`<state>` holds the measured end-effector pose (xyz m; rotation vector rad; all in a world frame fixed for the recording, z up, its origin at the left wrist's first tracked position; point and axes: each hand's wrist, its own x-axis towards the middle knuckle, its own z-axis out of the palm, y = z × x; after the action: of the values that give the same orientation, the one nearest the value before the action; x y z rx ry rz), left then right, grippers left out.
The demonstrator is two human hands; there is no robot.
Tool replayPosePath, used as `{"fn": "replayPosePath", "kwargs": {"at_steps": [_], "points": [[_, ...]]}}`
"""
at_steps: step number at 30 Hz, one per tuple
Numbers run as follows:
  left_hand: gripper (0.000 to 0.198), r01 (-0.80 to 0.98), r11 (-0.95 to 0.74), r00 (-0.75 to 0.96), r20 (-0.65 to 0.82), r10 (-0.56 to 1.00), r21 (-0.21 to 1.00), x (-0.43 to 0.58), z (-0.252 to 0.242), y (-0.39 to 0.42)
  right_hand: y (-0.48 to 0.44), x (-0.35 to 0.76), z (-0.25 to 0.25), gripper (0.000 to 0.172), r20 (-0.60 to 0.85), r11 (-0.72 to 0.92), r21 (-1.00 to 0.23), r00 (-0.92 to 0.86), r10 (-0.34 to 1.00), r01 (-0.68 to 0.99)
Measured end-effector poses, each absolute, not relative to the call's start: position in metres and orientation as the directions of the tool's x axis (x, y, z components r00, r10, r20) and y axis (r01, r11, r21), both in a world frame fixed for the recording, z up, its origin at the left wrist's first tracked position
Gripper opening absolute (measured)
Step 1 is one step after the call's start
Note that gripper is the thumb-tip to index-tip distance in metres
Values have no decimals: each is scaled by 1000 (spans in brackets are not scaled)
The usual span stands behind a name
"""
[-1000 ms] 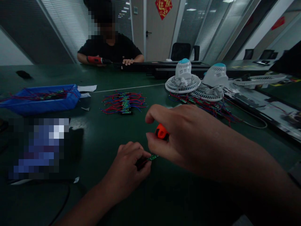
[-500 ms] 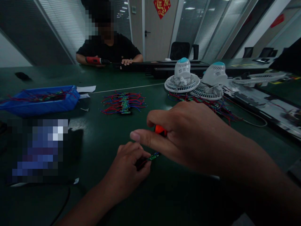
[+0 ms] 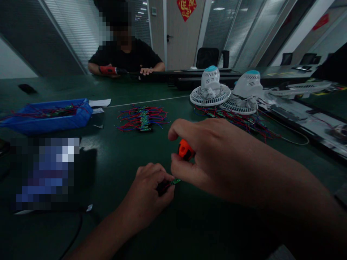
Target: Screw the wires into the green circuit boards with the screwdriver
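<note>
Thumb and fingers of my left hand pinch one end of a small green circuit board, with a red wire running under the fingers. Just above the board, my right hand is curled round a screwdriver. Only the orange and black butt of its handle shows; the shaft and tip are hidden behind my hand. The board's far end lies close to my right thumb, and whether the tool touches it cannot be seen. Beyond my hands, a stacked row of similar boards lies with red and blue wires spread to both sides.
To the left stands a blue bin of wired boards, behind a pixelated screen. At right, more wired boards lie by two white fan units and an opened long housing. Across the table a person holds a red power tool.
My right thumb has drawn back from stretched out to bent against the screwdriver, and more of the orange handle shows. My left hand keeps its hold on the circuit board.
</note>
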<state>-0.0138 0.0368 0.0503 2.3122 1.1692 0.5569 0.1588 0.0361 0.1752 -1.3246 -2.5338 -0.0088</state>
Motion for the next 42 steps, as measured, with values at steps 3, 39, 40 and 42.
{"fn": "replayPosePath", "kwargs": {"at_steps": [3, 39, 40, 42], "points": [[12, 621, -499, 550, 118, 827, 605, -14, 49, 37, 36, 159, 176, 12, 224, 575, -129, -541, 811, 808], [14, 618, -551, 577, 151, 802, 561, -15, 49, 37, 39, 157, 178, 31, 241, 501, -20, -482, 842, 865], [14, 619, -548, 578, 146, 803, 562, -15, 50, 37, 39, 157, 178, 26, 237, 505, -15, -488, 840, 863], [15, 616, -548, 577, 149, 803, 566, -16, 50, 37, 39, 158, 178, 19, 227, 507, -23, -490, 842, 861]]}}
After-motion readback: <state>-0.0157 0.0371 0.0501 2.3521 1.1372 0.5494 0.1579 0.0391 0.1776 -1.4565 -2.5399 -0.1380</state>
